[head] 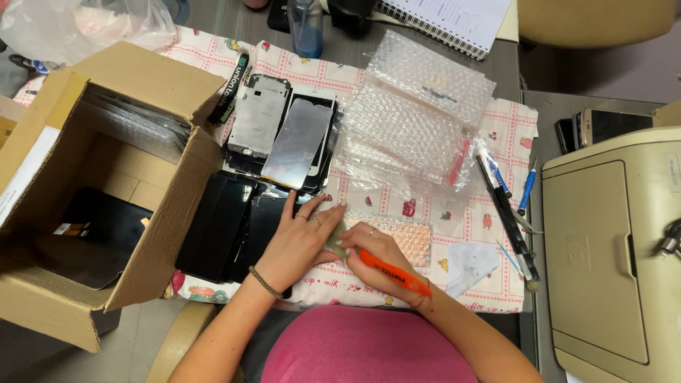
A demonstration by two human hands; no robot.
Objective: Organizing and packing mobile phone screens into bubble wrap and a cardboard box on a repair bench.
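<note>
Your left hand, fingers flat and together, presses small bubble-wrapped part on patterned cloth, near stacked phone screens. Your right hand closed around orange utility knife. Keep blade shallow, angled away from left fingertips; hold wrap taut.

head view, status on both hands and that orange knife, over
Right hand gripping orange utility knife. Left hand flat, pressing a bubble-wrapped pack on the table. Black phone screens stacked close at left; open cardboard box beyond.
</note>
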